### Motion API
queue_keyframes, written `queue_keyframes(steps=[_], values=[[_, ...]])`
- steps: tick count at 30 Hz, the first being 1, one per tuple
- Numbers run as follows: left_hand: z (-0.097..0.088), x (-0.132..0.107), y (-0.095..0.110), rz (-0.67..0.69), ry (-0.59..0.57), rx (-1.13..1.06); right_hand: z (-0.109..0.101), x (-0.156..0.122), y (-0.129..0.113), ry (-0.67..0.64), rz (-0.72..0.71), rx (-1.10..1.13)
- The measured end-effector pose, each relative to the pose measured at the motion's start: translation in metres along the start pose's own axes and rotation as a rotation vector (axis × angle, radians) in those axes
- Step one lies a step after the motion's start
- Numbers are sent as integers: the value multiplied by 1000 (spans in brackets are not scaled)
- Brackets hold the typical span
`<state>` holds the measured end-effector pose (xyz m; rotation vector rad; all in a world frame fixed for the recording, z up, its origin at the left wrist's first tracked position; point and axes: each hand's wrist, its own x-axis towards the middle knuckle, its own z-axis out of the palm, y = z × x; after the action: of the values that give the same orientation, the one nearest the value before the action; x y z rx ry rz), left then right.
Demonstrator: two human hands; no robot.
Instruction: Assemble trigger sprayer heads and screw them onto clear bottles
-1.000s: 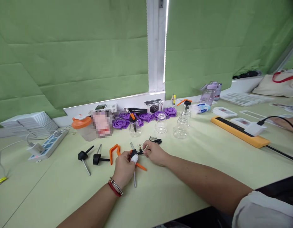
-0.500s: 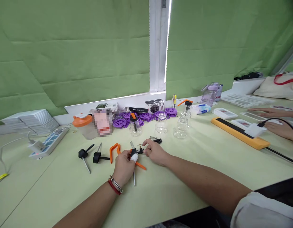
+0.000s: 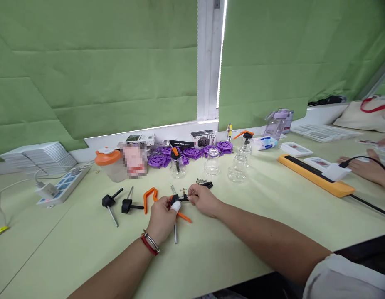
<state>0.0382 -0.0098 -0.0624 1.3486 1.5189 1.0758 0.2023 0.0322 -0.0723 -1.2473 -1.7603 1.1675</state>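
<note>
My left hand is closed around a black plastic piece with a metal rod; its thumb has a white covering. My right hand pinches the black stem end of that same piece, fingertips together; any small part between them cannot be made out. An orange lever lies under the piece. To the left, two similar black pieces with metal rods, one and another, rest on the table, with orange levers beside them. A spring and black stems lie behind my right hand.
Glass bottles, purple plastic parts and boxes stand along the back. An orange-lidded cup and white power strip are left. A yellow power strip and another person's hand are right.
My right index finger, raised before, has come down to the thumb at the black stem end. My left hand keeps its hold. The other person's far hand has drawn back to the right.
</note>
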Motion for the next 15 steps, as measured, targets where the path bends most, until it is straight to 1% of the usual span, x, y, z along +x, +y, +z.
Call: queue_keyframes(steps=[15], values=[[-1,0,0,7,-4,29,-2,-2,-3,8,-3,-20]])
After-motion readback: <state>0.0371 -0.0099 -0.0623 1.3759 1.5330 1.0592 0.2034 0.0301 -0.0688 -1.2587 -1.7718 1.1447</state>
